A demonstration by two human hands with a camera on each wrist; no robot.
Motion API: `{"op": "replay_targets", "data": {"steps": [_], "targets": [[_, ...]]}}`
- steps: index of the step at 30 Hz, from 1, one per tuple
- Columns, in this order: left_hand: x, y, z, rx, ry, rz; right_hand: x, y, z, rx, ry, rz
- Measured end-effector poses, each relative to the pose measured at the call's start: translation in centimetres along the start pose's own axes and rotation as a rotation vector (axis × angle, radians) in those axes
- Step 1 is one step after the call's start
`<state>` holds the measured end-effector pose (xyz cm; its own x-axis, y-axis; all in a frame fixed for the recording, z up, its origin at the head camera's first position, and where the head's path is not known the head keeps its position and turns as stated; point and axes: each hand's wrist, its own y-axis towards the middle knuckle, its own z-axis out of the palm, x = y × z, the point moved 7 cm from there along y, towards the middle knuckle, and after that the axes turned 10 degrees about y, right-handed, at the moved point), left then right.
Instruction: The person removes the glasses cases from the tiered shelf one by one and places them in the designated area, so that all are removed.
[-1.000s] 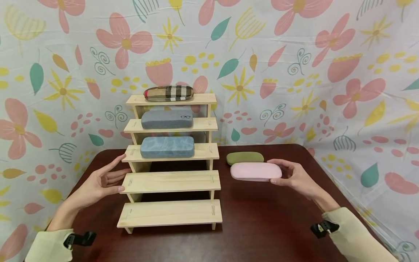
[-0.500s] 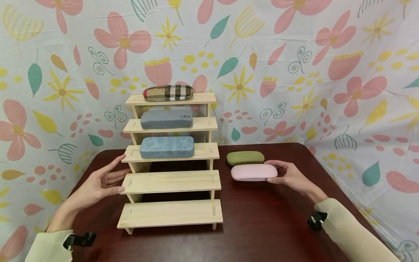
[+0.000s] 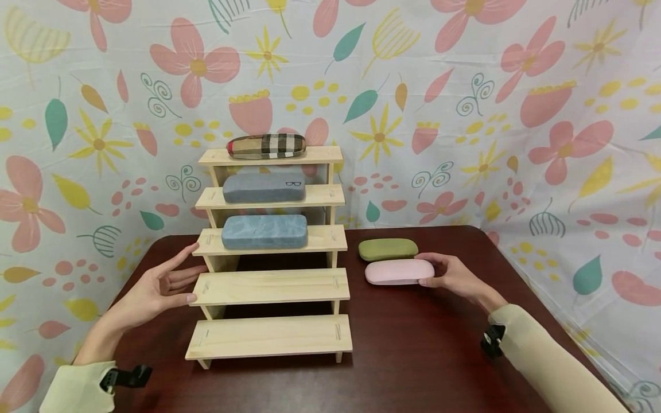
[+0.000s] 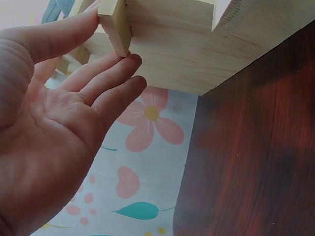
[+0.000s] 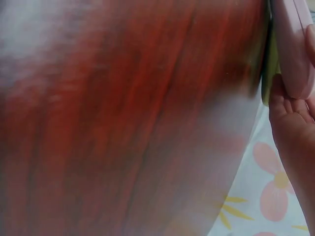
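In the head view, my right hand [image 3: 457,278] grips the right end of a pink glasses case [image 3: 397,272], thumb on the near side and fingers behind. Right behind it lies an olive green glasses case [image 3: 388,249] on the table. My left hand [image 3: 150,289] touches the left ends of two boards of a stepped wooden rack [image 3: 271,287], its fingers mostly straight. In the left wrist view, the thumb and fingers of the left hand [image 4: 64,110] lie about one board end [image 4: 115,27]. The right wrist view shows the pink case [image 5: 294,54] only partly.
The rack's upper steps bear a plaid case [image 3: 266,147], a grey case [image 3: 264,188] and a light blue case [image 3: 264,232]. Its two lower boards are bare. Dark red table [image 3: 413,344] surface spreads to the right and front. A flowered cloth [image 3: 392,69] hangs behind.
The right hand has moved slightly left with the pink case, which appears a little lower and smaller than before. The left hand and the rack have stayed in place.
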<state>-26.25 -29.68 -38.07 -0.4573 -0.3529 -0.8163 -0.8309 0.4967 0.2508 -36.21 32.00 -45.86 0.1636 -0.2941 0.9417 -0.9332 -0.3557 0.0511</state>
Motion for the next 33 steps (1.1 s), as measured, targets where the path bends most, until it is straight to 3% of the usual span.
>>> {"op": "replay_targets", "data": {"steps": [33], "targets": [[-0.1, 0.1, 0.0, 0.008, -0.010, 0.008, -0.2, 1.2, 0.1, 0.018, -0.090, -0.022]]}}
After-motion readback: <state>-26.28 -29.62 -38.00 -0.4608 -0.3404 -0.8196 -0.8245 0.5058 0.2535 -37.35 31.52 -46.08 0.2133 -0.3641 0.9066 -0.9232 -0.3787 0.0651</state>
